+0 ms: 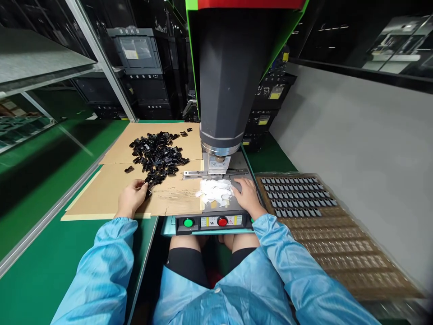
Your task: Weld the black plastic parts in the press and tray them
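Note:
My left hand (133,198) is closed on the cardboard, thumb and fingers pinched around a small black plastic part (148,193), which is mostly hidden by the fingertips. Just beyond it lies a loose heap of similar black plastic parts (158,155). On the metal bed of a press-like machine, my right hand (247,197) rests with its fingers stretched forward and apart, seemingly holding nothing. Its thumb side is beside a pile of thin white pieces (215,191). Behind that pile stands the machine's metal head block (218,165), above a flat metal fixture (194,174).
The dark machine column (230,76) rises directly ahead. A front panel has a green button (188,222) and a red button (222,221). At right, a brown tray (324,230) holds rows of grey parts. Black crates (149,92) are stacked behind the cardboard sheet (111,194).

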Demonstrator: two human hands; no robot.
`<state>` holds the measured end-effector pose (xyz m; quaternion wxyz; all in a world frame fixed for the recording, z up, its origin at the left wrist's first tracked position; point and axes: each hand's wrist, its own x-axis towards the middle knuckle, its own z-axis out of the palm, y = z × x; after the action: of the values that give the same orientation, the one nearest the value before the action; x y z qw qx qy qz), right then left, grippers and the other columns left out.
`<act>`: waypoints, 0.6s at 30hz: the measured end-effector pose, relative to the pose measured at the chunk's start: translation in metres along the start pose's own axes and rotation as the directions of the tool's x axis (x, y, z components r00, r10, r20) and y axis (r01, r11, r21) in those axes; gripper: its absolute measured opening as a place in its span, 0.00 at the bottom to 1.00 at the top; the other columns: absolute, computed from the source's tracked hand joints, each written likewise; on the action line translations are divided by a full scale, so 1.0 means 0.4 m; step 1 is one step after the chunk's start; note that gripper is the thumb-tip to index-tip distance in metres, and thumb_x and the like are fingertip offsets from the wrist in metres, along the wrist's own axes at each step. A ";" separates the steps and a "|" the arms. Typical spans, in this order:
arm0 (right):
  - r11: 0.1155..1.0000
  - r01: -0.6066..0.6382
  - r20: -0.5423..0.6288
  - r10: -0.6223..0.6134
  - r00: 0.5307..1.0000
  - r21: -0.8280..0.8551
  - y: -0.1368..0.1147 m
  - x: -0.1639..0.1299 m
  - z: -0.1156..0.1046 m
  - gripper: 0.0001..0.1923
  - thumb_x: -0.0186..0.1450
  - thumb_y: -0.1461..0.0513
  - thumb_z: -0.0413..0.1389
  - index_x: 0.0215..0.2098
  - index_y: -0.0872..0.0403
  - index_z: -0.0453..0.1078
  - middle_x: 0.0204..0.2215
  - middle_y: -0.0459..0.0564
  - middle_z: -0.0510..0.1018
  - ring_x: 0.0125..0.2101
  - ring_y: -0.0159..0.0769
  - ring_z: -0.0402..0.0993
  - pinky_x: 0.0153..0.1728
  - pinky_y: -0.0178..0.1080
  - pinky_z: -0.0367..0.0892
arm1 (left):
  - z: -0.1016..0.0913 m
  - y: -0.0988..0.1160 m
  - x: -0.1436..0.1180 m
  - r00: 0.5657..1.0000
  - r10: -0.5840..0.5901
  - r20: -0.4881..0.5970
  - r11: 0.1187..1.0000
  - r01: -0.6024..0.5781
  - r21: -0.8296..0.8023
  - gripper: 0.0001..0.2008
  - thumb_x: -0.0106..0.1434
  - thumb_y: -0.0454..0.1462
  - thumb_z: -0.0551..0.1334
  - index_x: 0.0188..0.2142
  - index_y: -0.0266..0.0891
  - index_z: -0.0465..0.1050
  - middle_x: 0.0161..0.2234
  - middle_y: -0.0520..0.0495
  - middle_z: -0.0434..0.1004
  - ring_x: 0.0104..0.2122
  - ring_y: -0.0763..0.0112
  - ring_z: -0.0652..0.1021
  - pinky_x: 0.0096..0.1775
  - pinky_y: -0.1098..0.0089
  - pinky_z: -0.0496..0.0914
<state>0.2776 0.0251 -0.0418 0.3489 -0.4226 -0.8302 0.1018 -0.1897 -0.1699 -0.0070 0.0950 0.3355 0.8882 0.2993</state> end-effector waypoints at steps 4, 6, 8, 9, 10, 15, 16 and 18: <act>1.000 0.004 -0.015 -0.004 1.000 0.002 -0.006 0.001 -0.001 0.17 0.70 0.59 0.58 0.56 0.52 0.76 0.54 0.60 0.81 0.58 0.57 0.72 0.62 0.58 0.68 | -0.021 -0.031 -0.023 0.999 -0.029 0.029 0.992 0.032 -0.125 0.19 0.66 0.49 0.68 0.52 0.45 0.79 0.46 0.44 0.85 0.43 0.57 0.83 0.47 0.59 0.76; 1.000 0.004 -0.015 -0.004 1.000 -0.004 -0.006 0.001 0.000 0.17 0.71 0.59 0.58 0.56 0.52 0.76 0.54 0.60 0.81 0.57 0.57 0.73 0.61 0.58 0.69 | -0.025 -0.038 -0.035 0.997 -0.075 0.020 0.962 0.078 -0.261 0.19 0.62 0.47 0.71 0.50 0.43 0.79 0.43 0.44 0.84 0.39 0.60 0.82 0.43 0.62 0.77; 1.000 0.005 -0.017 -0.005 1.000 -0.008 -0.006 0.001 0.000 0.17 0.71 0.59 0.57 0.56 0.53 0.76 0.54 0.60 0.81 0.57 0.57 0.73 0.61 0.58 0.69 | -0.029 -0.038 -0.039 0.993 -0.116 0.003 0.927 0.109 -0.358 0.20 0.59 0.45 0.73 0.48 0.40 0.79 0.41 0.44 0.83 0.36 0.62 0.82 0.39 0.63 0.78; 1.000 0.007 -0.018 -0.008 1.000 -0.008 -0.006 0.000 -0.001 0.17 0.71 0.59 0.57 0.56 0.53 0.76 0.53 0.60 0.81 0.57 0.57 0.73 0.61 0.58 0.69 | -0.030 -0.037 -0.039 0.992 -0.127 -0.006 0.918 0.116 -0.380 0.20 0.59 0.45 0.74 0.48 0.40 0.79 0.40 0.44 0.83 0.35 0.63 0.82 0.38 0.63 0.78; 1.000 0.010 -0.018 -0.010 1.000 -0.008 -0.006 0.000 -0.002 0.17 0.71 0.59 0.57 0.56 0.53 0.76 0.53 0.60 0.82 0.56 0.57 0.73 0.60 0.58 0.69 | -0.032 -0.038 -0.037 0.991 -0.134 -0.014 0.915 0.118 -0.385 0.20 0.59 0.46 0.74 0.47 0.39 0.78 0.39 0.44 0.82 0.34 0.63 0.81 0.37 0.63 0.79; 1.000 0.012 -0.009 -0.012 1.000 0.004 -0.007 -0.001 -0.005 0.17 0.70 0.60 0.57 0.56 0.51 0.76 0.53 0.59 0.82 0.56 0.57 0.73 0.61 0.58 0.68 | -0.042 -0.067 -0.020 0.986 -0.148 -0.075 0.927 0.112 -0.359 0.20 0.61 0.48 0.71 0.48 0.38 0.79 0.39 0.43 0.83 0.34 0.61 0.81 0.36 0.62 0.79; 1.000 0.010 -0.007 -0.010 1.000 0.005 -0.007 -0.001 -0.005 0.17 0.70 0.60 0.57 0.56 0.51 0.76 0.53 0.59 0.81 0.57 0.57 0.72 0.61 0.58 0.68 | -0.045 -0.077 -0.016 0.987 -0.140 -0.080 0.933 0.105 -0.344 0.20 0.62 0.48 0.70 0.48 0.38 0.79 0.39 0.42 0.83 0.35 0.60 0.82 0.36 0.62 0.79; 1.000 0.007 -0.003 -0.007 1.000 0.004 -0.006 -0.001 -0.005 0.17 0.71 0.60 0.57 0.56 0.51 0.77 0.53 0.59 0.81 0.57 0.57 0.72 0.61 0.58 0.68 | -0.050 -0.100 -0.010 0.990 -0.116 -0.080 0.954 0.088 -0.287 0.20 0.63 0.49 0.68 0.48 0.39 0.80 0.38 0.42 0.84 0.36 0.58 0.82 0.37 0.61 0.79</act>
<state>0.2775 0.0229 -0.0394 0.3514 -0.4189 -0.8311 0.1017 -0.2157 -0.2055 -0.0147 0.1143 0.2572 0.8561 0.4335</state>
